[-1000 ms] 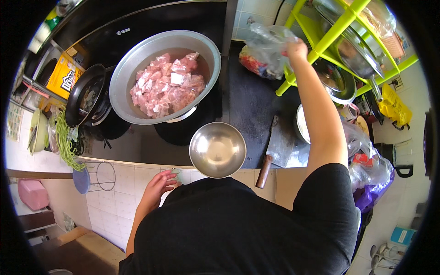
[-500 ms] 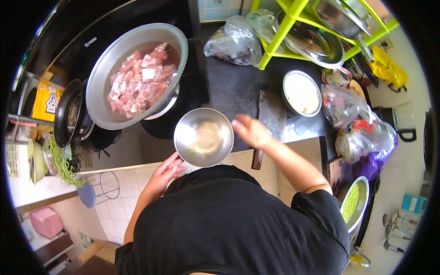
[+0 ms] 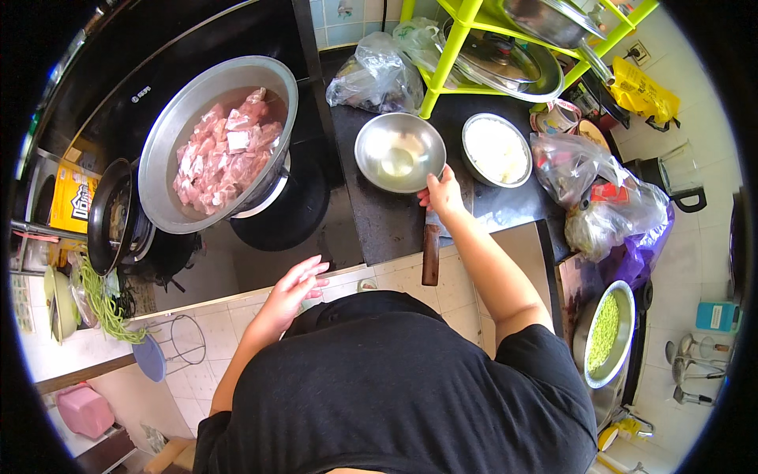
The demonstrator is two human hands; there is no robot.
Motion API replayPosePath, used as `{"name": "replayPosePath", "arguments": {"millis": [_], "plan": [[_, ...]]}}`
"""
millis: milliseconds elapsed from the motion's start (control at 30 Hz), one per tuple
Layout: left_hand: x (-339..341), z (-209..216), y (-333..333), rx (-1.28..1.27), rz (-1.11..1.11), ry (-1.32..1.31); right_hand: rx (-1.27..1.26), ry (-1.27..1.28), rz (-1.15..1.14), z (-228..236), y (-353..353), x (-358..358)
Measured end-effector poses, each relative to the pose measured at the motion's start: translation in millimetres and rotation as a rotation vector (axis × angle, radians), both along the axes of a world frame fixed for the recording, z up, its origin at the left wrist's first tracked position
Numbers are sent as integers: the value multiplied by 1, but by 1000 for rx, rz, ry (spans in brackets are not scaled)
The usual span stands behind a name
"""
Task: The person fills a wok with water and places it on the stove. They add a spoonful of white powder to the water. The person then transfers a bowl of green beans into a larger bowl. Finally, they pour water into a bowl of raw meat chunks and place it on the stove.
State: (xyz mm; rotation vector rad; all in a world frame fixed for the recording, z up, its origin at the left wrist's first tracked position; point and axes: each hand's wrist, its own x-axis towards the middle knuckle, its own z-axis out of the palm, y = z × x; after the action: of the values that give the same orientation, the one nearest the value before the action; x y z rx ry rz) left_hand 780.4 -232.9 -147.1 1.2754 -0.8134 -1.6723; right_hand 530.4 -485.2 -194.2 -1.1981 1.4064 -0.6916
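My right hand (image 3: 444,192) pinches the near right rim of a shiny metal bowl (image 3: 371,162) over the dark counter. A pale patch shows at the bowl's bottom; whether it is liquid or a reflection I cannot tell. Beneath my right hand and wrist lies a knife, its brown wooden handle (image 3: 430,257) sticking out past the counter's front edge and its blade partly hidden. My left hand (image 3: 294,296) holds nothing, fingers apart, in front of the stove's near edge. Just right of the metal bowl stands another bowl (image 3: 474,170) filled with white food.
A large metal basin (image 3: 158,189) of raw meat chunks in pinkish water sits on the stove. Behind are plastic bags (image 3: 379,75) and a green rack (image 3: 446,63) with pots. More bags (image 3: 608,213) and a bowl (image 3: 621,304) of green beans or peas are at right.
My right hand has taken hold of the metal bowl, which has moved from in front of my body to the counter, up and right. My left hand has let go of it.
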Motion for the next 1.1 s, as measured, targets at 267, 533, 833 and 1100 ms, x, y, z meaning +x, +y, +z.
{"name": "replayPosePath", "arguments": {"millis": [267, 533, 833, 1100], "plan": [[31, -7, 29, 54, 75, 72, -7, -96, -140, 4, 36, 17], [64, -16, 7, 130, -204, 117, -74, -85, -203, 16, 164, -3], [24, -40, -30, 185, -754, 87, 30, 305, -566, 39, 346, -31], [-97, -6, 5, 98, -1196, 143, 53, 525, -755, 46, 476, -59]]}}
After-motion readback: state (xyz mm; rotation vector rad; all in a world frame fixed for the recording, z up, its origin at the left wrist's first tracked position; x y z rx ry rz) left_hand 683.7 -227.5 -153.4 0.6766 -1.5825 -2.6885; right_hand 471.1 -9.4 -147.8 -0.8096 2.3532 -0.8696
